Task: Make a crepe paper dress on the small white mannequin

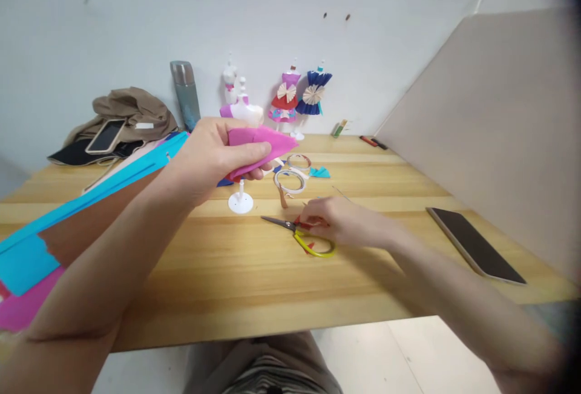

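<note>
My left hand (218,153) pinches a folded piece of pink paper (263,137) between thumb and fingers, its pointed end to the right. A bit of red shows under the hand. At the middle of the table my right hand (329,218) has its fingers curled down on the yellow-handled scissors (297,232). The blades point left, and the fingers cover part of the handles. Red scraps (310,247) lie at the handles. Behind the pink paper, a small white mannequin with purple on it (242,109) is partly hidden; its round base (240,202) shows below.
Two dressed mannequins (313,94) and a steel flask (185,94) stand by the wall. Tape rolls (289,181) and blue scraps (320,172) lie centrally. Coloured paper sheets (27,264) are at left, near a phone (106,135) on brown cloth (136,109). A dark tablet (474,242) lies right.
</note>
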A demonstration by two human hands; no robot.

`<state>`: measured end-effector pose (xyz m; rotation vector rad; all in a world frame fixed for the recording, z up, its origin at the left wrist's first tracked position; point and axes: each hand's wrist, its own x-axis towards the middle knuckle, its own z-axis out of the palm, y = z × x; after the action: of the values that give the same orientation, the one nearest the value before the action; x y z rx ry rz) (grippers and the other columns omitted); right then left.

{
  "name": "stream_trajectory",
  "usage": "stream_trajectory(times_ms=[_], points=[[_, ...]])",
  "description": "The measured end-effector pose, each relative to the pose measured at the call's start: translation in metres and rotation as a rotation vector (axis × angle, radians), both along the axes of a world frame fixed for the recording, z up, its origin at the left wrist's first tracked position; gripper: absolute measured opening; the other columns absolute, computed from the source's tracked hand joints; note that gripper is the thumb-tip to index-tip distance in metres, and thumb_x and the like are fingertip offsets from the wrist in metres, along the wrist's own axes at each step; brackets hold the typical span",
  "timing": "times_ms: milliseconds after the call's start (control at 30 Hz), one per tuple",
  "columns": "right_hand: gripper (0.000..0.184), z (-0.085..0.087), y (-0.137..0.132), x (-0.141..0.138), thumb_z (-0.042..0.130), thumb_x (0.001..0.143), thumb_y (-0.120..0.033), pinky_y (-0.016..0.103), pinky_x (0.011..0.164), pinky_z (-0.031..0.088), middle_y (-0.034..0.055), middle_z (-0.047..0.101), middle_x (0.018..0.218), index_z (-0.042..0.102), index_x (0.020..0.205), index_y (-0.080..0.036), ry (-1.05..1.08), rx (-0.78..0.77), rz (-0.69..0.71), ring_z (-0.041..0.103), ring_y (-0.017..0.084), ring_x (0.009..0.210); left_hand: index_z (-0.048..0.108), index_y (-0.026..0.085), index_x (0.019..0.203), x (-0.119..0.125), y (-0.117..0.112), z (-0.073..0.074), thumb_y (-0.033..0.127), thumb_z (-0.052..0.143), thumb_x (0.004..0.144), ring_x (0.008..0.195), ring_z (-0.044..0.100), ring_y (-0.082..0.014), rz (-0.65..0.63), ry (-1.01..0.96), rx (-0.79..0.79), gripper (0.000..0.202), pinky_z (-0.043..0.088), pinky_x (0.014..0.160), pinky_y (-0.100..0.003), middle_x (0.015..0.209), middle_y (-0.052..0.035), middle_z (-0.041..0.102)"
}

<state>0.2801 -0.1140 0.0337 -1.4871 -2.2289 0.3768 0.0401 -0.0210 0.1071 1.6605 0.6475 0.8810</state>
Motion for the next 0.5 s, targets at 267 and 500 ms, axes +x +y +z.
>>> stream_trajectory(times_ms=[267,500], points=[[0.030,-0.044,-0.018,0.001,0.058,0.077,-0.009,0.038,0.073,0.055,0.0105,0.070,0.098,0.062,0.104,-0.021,-0.234,-0.059,-0.109,0.067,0.027,0.090,0.072,0.013,0.069,0.020,-0.008,-0.017,0.023,0.073,0.073,0.057,0.061,-0.0116,-0.127,0.095,-0.075,0.011,0.048,0.055,-0.022,0.061,-0.0022,0.068],[0.035,-0.041,-0.022,0.045,0.058,0.087,-0.024,0.038,0.076,0.054,0.0093,0.069,0.102,0.053,0.122,-0.022,0.233,-0.071,-0.229,0.066,0.022,0.087,0.075,0.011,0.077,0.050,-0.008,-0.065,0.019,0.072,0.070,0.052,0.059,-0.0086,-0.247,0.118,-0.376,0.011,0.045,0.052,-0.019,0.059,-0.0020,0.068]])
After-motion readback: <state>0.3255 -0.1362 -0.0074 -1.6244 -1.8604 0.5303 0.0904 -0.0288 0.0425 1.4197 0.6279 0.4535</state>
